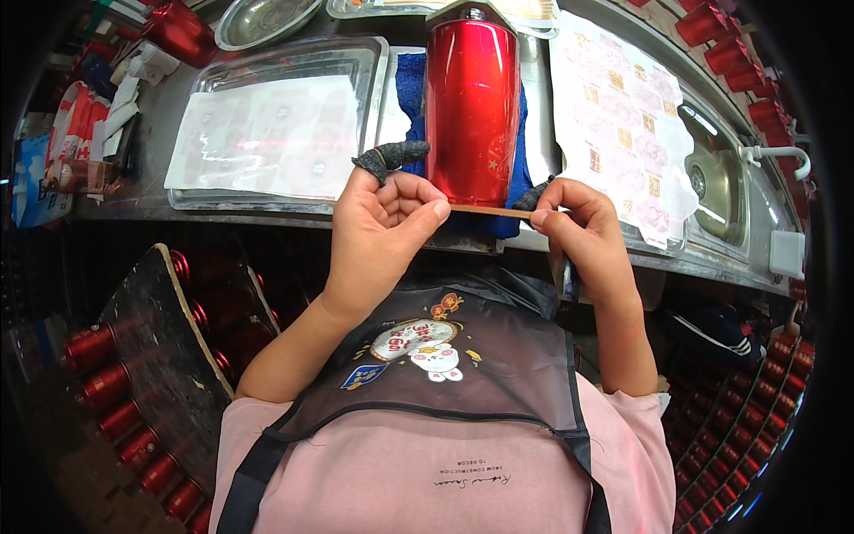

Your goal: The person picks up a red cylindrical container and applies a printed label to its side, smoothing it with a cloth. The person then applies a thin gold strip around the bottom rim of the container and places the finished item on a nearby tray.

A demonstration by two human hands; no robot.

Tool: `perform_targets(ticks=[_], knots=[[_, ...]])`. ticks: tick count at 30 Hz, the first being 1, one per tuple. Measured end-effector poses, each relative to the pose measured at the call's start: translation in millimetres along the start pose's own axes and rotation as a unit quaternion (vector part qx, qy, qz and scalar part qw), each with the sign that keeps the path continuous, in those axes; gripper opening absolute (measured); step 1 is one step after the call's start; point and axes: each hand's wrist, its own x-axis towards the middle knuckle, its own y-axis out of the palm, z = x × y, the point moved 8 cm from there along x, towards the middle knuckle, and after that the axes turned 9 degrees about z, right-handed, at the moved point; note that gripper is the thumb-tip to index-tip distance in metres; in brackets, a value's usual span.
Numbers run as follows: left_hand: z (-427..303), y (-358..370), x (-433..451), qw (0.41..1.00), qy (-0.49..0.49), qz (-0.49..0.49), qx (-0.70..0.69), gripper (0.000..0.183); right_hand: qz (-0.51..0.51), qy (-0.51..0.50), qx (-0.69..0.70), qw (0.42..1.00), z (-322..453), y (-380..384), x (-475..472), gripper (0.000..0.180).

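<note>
A shiny red metal vessel [472,113] with small gold star marks lies on a folded blue cloth [409,87], its near end towards me. Across that near end runs a thin gold-brown strip [492,211]. My left hand [387,230] pinches the strip's left end between thumb and a finger. At the other end, my right hand [582,227] pinches it too. A dark finger cot covers my left index finger, which points at the vessel's side. Another dark cot is on a right finger, partly hidden behind the hand. Something dark and flat hangs below the right hand.
Left, a steel tray [363,80] bears a printed sheet [267,137]. A decal sheet [617,127] lies at right beside a steel sink [717,173] with a white tap [777,157]. A metal bowl [263,20] stands behind. Racked red cans [107,384] flank me below the counter.
</note>
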Motion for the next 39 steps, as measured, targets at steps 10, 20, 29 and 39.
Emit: perform_targets(ticks=[10, 20, 29, 39], knots=[[7, -13, 1, 0.998, 0.002, -0.039, 0.044, 0.046, -0.021, 0.002, -0.014, 1.000, -2, -8, -1, 0.008], [-3, -23, -1, 0.979, 0.068, -0.057, 0.184, 0.050, -0.022, 0.010, 0.005, 1.000, -6, -13, -3, 0.008], [0, 1, 9, 0.972, 0.078, -0.022, 0.221, 0.079, -0.035, 0.009, 0.007, 0.999, -8, -15, -3, 0.008], [1, -1, 8, 0.969, 0.094, -0.022, 0.226, 0.074, -0.037, 0.012, -0.005, 0.999, -13, -16, 1, 0.004]])
